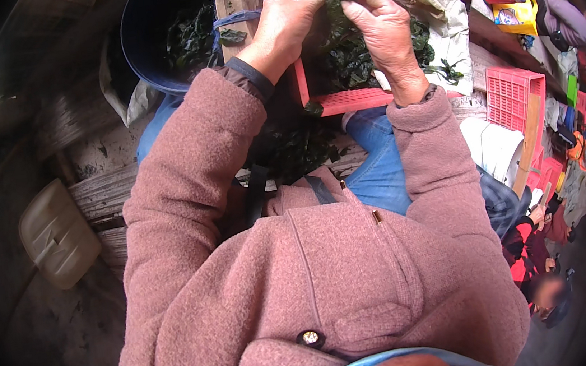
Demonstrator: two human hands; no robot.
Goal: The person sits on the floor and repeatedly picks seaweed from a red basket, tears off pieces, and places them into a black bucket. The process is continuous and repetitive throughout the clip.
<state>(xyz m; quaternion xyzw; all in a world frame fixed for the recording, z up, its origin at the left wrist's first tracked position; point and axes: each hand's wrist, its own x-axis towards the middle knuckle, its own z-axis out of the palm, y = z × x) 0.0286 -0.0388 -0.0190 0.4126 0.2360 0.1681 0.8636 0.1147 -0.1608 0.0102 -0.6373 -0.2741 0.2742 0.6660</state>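
Observation:
Between my two hands hangs a dark green piece of seaweed (pixel 334 13), pinched at its upper part. My left hand (pixel 293 20) and my right hand (pixel 383 29) each hold it with thumb and fingers, one on either side. Beneath them stands a red plastic basket (pixel 351 101) holding more dark seaweed (pixel 350 65). Beside my left hand rises a wooden post (pixel 237 5) wrapped with blue ties, with a scrap of seaweed stuck to it. Further left is a blue tub (pixel 141 64) with seaweed inside.
Loose seaweed (pixel 303 152) lies below the basket. A white bucket (pixel 492 146) and red crates (pixel 513 95) stand at the right. A plastic shovel blade (pixel 58 237) is at far left. Other people (pixel 567 16) are at the right edge. A white sack (pixel 453 40) lies by the basket.

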